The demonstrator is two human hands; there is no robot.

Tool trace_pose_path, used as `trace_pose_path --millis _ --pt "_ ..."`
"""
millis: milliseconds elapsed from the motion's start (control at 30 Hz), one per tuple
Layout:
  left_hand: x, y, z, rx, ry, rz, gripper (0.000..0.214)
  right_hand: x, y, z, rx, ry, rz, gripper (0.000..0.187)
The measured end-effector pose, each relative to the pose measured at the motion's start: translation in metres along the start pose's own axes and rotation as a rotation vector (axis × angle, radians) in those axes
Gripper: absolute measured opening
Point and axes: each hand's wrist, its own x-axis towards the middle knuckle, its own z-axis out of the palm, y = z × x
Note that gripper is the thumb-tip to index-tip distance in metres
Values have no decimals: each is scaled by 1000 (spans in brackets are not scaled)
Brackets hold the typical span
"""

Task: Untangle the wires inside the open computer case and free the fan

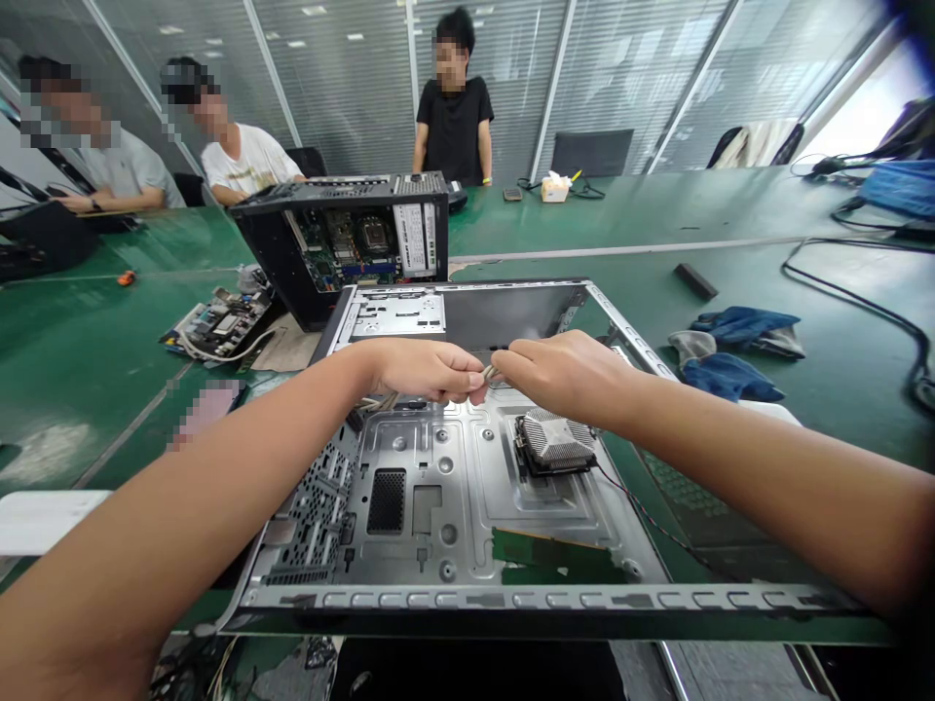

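An open, stripped computer case lies flat on the green table in front of me. My left hand and my right hand meet above its middle, both closed in a pinch on a small grey cable or connector between them. Thin wires trail from under my left hand. A heatsink with fan sits loose on the case floor just below my right hand, its thin red-black lead running off to the right.
A second black computer case with its motherboard stands behind. A loose circuit board lies to its left. Blue gloves rest at the right, cables beyond. Three people are at the far side of the table.
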Motion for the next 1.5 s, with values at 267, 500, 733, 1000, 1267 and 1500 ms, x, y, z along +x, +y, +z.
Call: trace_pose_path --millis 267,500,733,1000,1267,1500 --pt "1 3 2 -35 -7 -13 23 1 -3 4 97 9 52 25" --pt "0 5 3 -46 -7 -7 22 2 -5 2 99 54 54 26" --pt "-2 5 4 -42 -5 -14 23 1 -4 4 91 82 55 26" --pt "-1 4 3 16 -2 -22 21 1 -6 0 135 38 66 28" --pt "0 4 4 107 -25 -35 22 3 -8 -8 162 -24 72 35" --pt "-1 0 0 128 -33 35 26 5 -9 -7 126 -55 90 41"
